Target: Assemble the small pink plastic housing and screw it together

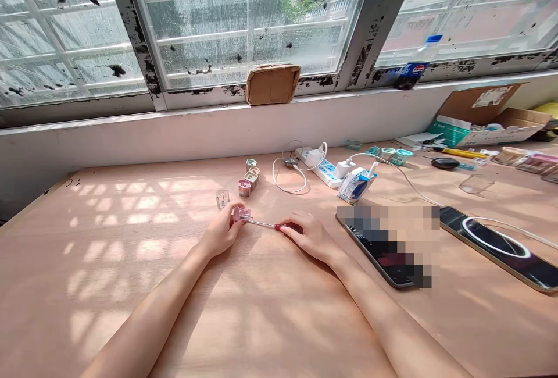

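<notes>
My left hand (222,229) pinches a small pink pencil sharpener (242,214) with two blades on its face. In my right hand (307,231) is a screwdriver (264,224) with a red and dark handle. Its thin metal shaft points left, and the tip reaches the sharpener's side; whether it sits on a screw is too small to tell. A clear plastic sharpener case (222,199) stands just beyond my left hand. Behind it are several pastel sharpeners, among them a pink one (244,188) and a green one (251,164).
To the right are a white power strip (320,168) with cables, a blue-white drink carton (355,185), a phone (375,250) and another phone (497,247). Farther right lie green sharpeners (394,156), a yellow cutter (462,152) and an open box (488,125). A cola bottle (414,68) stands on the sill.
</notes>
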